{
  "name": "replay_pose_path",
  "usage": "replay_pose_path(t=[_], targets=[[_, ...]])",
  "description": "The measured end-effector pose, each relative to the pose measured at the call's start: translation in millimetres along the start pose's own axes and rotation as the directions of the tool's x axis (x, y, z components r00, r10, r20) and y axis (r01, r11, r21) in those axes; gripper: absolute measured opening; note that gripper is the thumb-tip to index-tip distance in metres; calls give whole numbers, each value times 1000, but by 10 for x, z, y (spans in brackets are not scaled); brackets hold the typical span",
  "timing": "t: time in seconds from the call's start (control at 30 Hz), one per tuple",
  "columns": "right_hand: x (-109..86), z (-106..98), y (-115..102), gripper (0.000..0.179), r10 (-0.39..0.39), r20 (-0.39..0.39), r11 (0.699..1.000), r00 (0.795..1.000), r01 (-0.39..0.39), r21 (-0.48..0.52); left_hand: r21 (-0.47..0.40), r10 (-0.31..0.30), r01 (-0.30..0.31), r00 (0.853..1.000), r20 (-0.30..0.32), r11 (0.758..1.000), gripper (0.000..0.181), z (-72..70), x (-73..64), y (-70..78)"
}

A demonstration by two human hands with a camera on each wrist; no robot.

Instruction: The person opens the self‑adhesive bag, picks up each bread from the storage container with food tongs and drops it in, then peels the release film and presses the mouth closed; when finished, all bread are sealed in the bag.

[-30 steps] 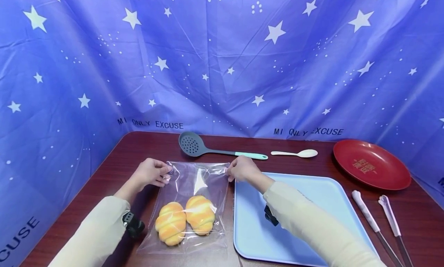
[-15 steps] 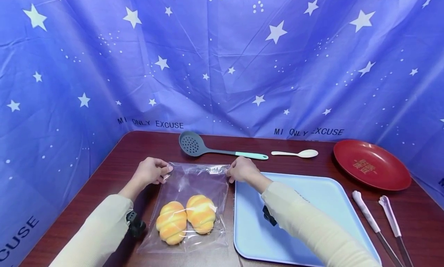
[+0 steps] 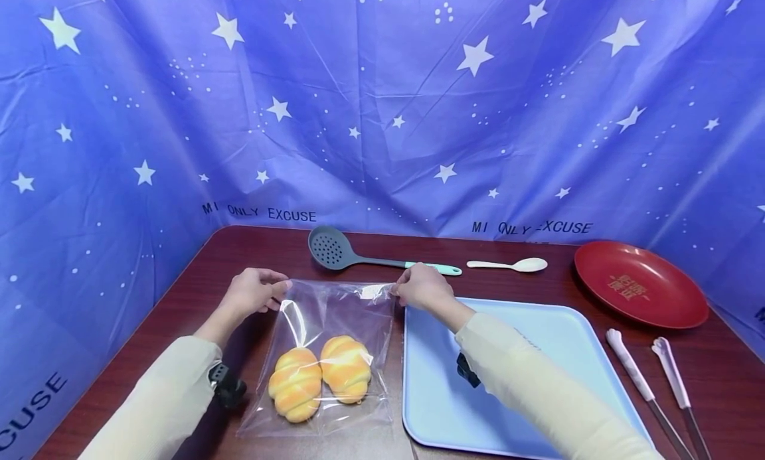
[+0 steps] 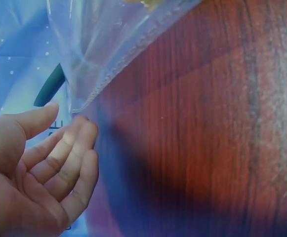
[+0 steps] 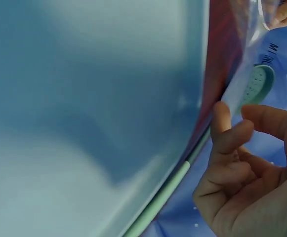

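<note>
A clear plastic bag (image 3: 335, 314) lies flat on the table, with two bread rolls (image 3: 295, 384) side by side inside it. At its far left corner is my left hand (image 3: 254, 293); in the left wrist view a gap shows between thumb and fingers, and the bag's corner (image 4: 81, 94) is just off the fingertips. My right hand (image 3: 425, 289) is at the far right corner. The right wrist view shows its thumb and forefinger slightly apart beside the bag film (image 5: 247, 54), the other fingers bent.
Right of the bag lies a light blue tray (image 3: 496, 380), under my right forearm. Behind are a grey skimmer (image 3: 329, 249) with a mint handle and a white spoon (image 3: 528, 265). A red plate (image 3: 651, 287) and two white-handled utensils (image 3: 630, 364) lie at right.
My left hand has let go of the bag's corner and drawn slightly left. My right hand has loosened at its corner and barely moved. The bag and rolls stay nearly in place.
</note>
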State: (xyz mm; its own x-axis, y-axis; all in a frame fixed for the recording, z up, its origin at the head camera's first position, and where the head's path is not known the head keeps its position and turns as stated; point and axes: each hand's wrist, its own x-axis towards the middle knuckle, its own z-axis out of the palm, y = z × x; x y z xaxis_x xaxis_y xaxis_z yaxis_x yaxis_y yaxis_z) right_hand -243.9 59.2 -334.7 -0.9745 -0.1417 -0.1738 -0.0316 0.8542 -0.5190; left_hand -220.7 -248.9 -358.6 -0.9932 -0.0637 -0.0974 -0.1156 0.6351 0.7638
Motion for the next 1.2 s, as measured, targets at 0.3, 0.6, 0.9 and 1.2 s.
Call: replay_pose_path(t=[0.3,0.6,0.9,1.2], targets=[[-110,-191,77,17,-97,-112,995,989,92,-48,297,164,-137,984,-69,945,33,-84,-32,125],[-259,-537,277,22,-221,-138,974,966,211,-83,389,306,-238,944,-122,890,31,-174,-134,387],[-508,-942,560,21,-298,-233,954,926,278,-112,431,414,-322,899,-139,843,28,-185,-199,573],[-759,-1249,862,30,-328,-347,942,879,278,-188,494,478,-349,863,-162,797,32,-161,-300,661]])
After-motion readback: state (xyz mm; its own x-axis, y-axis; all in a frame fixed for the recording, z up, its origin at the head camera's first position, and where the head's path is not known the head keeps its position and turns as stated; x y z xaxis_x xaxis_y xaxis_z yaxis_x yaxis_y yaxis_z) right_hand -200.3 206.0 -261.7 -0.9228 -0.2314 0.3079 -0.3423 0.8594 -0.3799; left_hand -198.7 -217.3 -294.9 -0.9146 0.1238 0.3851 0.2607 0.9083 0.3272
